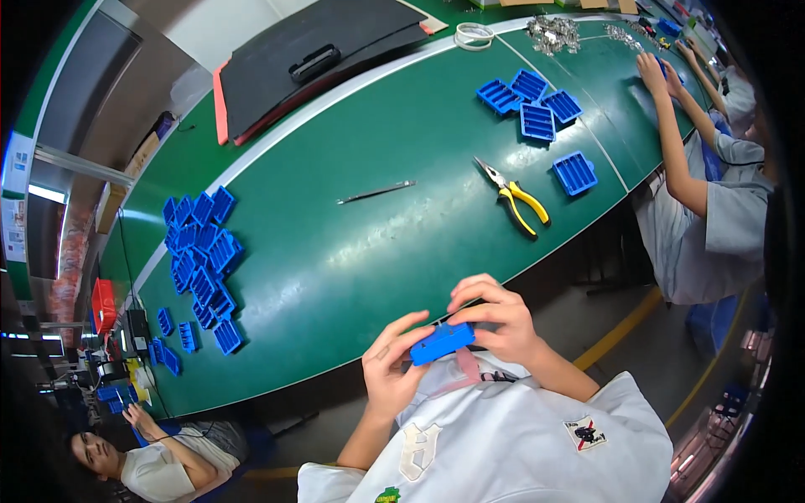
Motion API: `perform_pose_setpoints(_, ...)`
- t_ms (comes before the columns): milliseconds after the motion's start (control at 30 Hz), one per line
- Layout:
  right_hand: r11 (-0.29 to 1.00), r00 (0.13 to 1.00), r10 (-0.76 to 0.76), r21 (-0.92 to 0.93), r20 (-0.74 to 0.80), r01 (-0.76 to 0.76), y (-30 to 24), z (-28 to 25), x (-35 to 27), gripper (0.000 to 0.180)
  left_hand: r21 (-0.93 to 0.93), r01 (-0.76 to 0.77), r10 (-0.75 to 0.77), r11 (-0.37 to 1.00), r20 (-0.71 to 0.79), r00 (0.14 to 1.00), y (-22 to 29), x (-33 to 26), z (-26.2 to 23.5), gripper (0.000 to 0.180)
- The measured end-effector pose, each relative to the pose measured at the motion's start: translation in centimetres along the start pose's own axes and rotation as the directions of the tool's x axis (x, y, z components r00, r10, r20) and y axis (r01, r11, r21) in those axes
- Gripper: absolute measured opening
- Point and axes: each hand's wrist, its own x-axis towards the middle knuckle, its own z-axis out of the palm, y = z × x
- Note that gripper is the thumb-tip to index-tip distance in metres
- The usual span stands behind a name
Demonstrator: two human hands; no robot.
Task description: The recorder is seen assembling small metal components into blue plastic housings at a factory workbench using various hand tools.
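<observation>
A blue plastic battery holder (443, 342) is held up in front of my shirt, off the near edge of the table. My left hand (391, 362) closes on its left end with fingers and thumb. At the other end my right hand (501, 322) grips it, fingers bent over the top edge. The slotted inside of this holder is mostly turned out of sight. Beyond my hands, needle-nose pliers (521, 206) with yellow handles lie on the green table (335, 277). Left of them rests a thin dark tool like tweezers (376, 193).
A heap of blue battery holders (201, 243) covers the table's left part. Several more (537, 121) lie at the right, one holder (574, 173) apart. Farther back are a tape roll (474, 36) and small metal parts (553, 35). Co-workers sit at both sides.
</observation>
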Motion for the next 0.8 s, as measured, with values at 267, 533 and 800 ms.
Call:
perform_pose_setpoints(267,0.953,0.956,0.292,0.081,0.007,-0.292,1.6,1.5,-4.4,0.024,-0.369,0.360,-0.408,0.857,-0.059,0.911,-5.1,-3.2,2.3,0.024)
perform_pose_setpoints(533,0.720,0.836,0.547,0.486,0.043,-0.496,3.2,2.7,-7.9,0.025,-0.345,0.284,-0.326,0.894,-0.067,0.943,-7.7,-4.3,2.4,0.027)
perform_pose_setpoints(800,0.490,0.728,0.650,0.611,0.220,-0.622,6.5,4.0,-7.0,0.042,-0.505,0.309,-0.452,0.806,-0.188,0.872,-10.5,-4.5,3.3,0.026)
